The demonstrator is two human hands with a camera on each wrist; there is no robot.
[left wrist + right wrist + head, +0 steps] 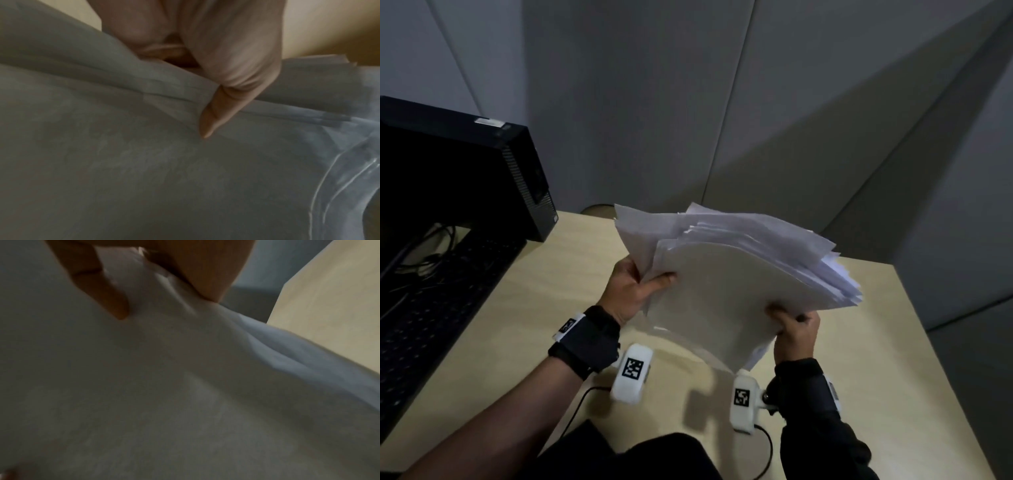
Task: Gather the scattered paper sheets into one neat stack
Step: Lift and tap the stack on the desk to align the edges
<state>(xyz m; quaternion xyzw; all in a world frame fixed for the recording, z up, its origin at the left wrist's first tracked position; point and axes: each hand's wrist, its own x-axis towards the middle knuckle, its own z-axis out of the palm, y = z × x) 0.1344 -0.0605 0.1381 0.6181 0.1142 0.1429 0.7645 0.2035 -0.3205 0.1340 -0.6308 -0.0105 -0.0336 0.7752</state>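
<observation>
A thick, uneven bundle of white paper sheets (739, 274) is held up off the desk (571, 274), bowed and fanned at its far edges. My left hand (640, 284) grips its left edge, thumb on the near face. My right hand (791, 325) grips the lower right corner, fingers curled round it. In the left wrist view the paper sheets (144, 162) fill the frame, with my left hand (207, 104) pinching the edge, thumb on top. The right wrist view shows the paper sheets (164, 386) pinched by my right hand (164, 288).
A black computer case (465, 171) stands at the desk's back left, with a black keyboard (431, 315) and cables in front of it. Grey partition walls (722, 102) close the back and right. The desk's right edge (941, 342) runs diagonally near my right hand.
</observation>
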